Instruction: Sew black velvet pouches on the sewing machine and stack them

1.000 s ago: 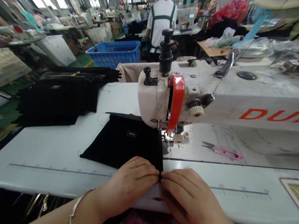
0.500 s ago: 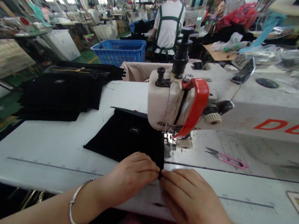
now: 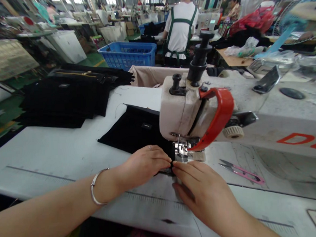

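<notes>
A black fabric panel (image 3: 137,130) with a small label lies flat on the white sewing table (image 3: 43,149), its right edge by the presser foot (image 3: 181,149) of the sewing machine (image 3: 177,110). My left hand (image 3: 148,163), wearing a ring and a bracelet, pinches the panel's near right corner, fingers together. My right hand (image 3: 201,187) meets it there, its fingertips closed on the same edge just in front of the foot. The fingertips hide the very corner of the cloth.
Pink thread snips (image 3: 242,172) lie right of the foot. A stack of black fabric pieces (image 3: 64,98) sits at the table's far left. Behind stand a blue basket (image 3: 128,56), a cloth-lined bin (image 3: 150,74) and a person in a white shirt (image 3: 181,29).
Both hands have moved forward, closer to the presser foot, with the black panel sliding away from me along the table. The camera view has shifted slightly.
</notes>
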{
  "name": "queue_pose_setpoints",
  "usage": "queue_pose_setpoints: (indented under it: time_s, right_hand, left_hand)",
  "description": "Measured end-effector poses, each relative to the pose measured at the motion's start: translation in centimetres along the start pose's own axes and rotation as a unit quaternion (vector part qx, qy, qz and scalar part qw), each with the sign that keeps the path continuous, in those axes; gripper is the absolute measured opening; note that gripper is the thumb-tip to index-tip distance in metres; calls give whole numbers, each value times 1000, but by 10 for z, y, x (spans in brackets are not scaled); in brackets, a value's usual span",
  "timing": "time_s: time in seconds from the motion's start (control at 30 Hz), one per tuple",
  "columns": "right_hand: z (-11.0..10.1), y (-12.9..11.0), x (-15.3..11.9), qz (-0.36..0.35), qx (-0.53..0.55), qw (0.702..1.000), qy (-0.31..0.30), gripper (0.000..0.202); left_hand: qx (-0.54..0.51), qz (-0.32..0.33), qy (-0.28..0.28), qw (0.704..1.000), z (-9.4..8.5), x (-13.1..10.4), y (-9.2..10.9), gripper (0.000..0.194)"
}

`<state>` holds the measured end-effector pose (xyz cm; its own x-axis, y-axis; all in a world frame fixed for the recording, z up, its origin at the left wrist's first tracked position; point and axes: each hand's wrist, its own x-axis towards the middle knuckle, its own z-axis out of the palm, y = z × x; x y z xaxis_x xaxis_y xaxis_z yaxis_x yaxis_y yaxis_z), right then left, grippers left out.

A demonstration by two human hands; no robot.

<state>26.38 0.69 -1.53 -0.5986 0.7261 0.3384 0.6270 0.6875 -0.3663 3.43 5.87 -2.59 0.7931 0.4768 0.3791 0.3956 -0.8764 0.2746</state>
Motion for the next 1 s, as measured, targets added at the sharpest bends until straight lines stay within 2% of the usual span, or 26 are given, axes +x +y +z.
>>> queue_pose_setpoints:
  time_s: [0.1, 0.37, 0.53, 0.73, 0.9, 1.0]
  right_hand:
    - [2, 6, 4, 4, -18, 1000, -4, 26]
    - [9, 17, 12, 88, -50, 993, -56, 35]
    - [12, 16, 18, 129, -78, 985, -78, 42]
    - [17, 15, 18, 122, -97, 987, -43, 38]
    - [19, 17, 17, 122, -89, 988, -36, 37]
    - [20, 18, 16, 116, -89, 989, -24, 36]
  left_hand:
    - [5, -2, -1, 1000, 0, 3, -7, 21]
    - [6, -77, 15, 997, 0, 16, -21, 19]
    - [49, -76, 4, 996, 0, 25, -33, 21]
    - [53, -62, -2, 997, 2, 33, -45, 15]
    - [58, -54, -22, 997, 6, 33, -52, 39]
    - [50, -45, -36, 997, 1, 33, -58, 28]
